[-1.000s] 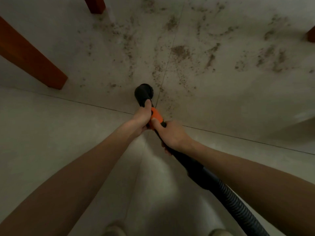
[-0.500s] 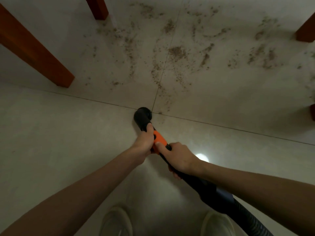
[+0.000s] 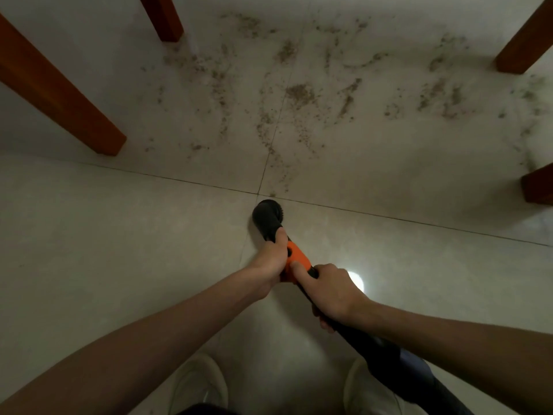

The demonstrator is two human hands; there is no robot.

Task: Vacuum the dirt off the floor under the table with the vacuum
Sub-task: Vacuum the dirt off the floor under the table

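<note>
Left of center, the left hand (image 3: 270, 259) wraps tightly around the black and orange vacuum (image 3: 294, 259) with its thumb along the nozzle, the right hand (image 3: 333, 292) grips the tube behind, dirt (image 3: 299, 94) lies above; no writing is legible.

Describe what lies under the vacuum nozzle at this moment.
The vacuum nozzle sits on pale floor tile, just short of the grout crossing. The dirt lies beyond it. Whether any crumbs sit beneath the head is hidden by the nozzle.

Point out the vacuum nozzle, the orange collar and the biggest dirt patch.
vacuum nozzle (image 3: 267, 215), head view, round black head
orange collar (image 3: 296, 256), head view, top face between the hands
dirt patch (image 3: 299, 92), head view, dense middle
</note>
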